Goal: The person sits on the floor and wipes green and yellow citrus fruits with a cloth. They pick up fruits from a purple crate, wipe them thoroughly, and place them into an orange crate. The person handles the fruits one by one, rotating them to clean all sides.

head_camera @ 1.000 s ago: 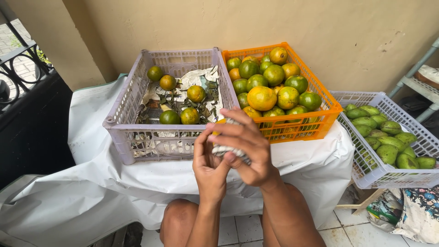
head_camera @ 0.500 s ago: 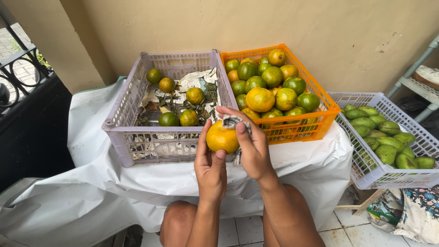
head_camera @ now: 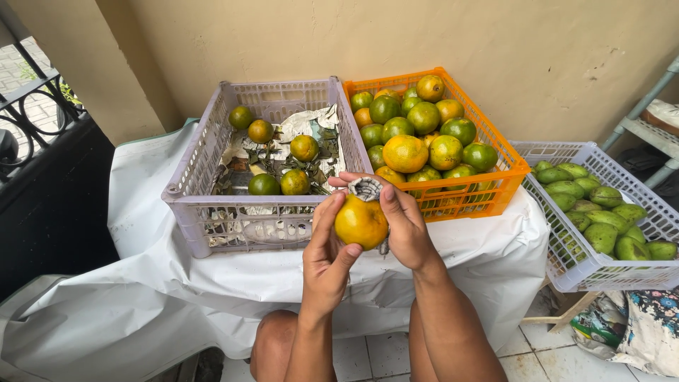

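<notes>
Now | an orange fruit (head_camera: 361,223) is held at frame centre, clasped by the left hand (head_camera: 327,258) from 7 o'clock and the right hand (head_camera: 407,225) from 3 o'clock | a grey cloth (head_camera: 366,188) is pressed on its top | lilac crate (head_camera: 185,191) at 10 o'clock, orange crate (head_camera: 508,159) at 1 o'clock.

Three crates (head_camera: 212,163) side by side

A table draped in a white cloth (head_camera: 163,283) carries two crates set touching, side by side, just beyond the fingertips (head_camera: 338,200): a grey-lilac crate (head_camera: 212,212) past the left-hand fingers, an orange crate (head_camera: 506,177) past the right-hand ones. A white basket (head_camera: 566,262) sits lower, off the cloth's right edge.
</notes>
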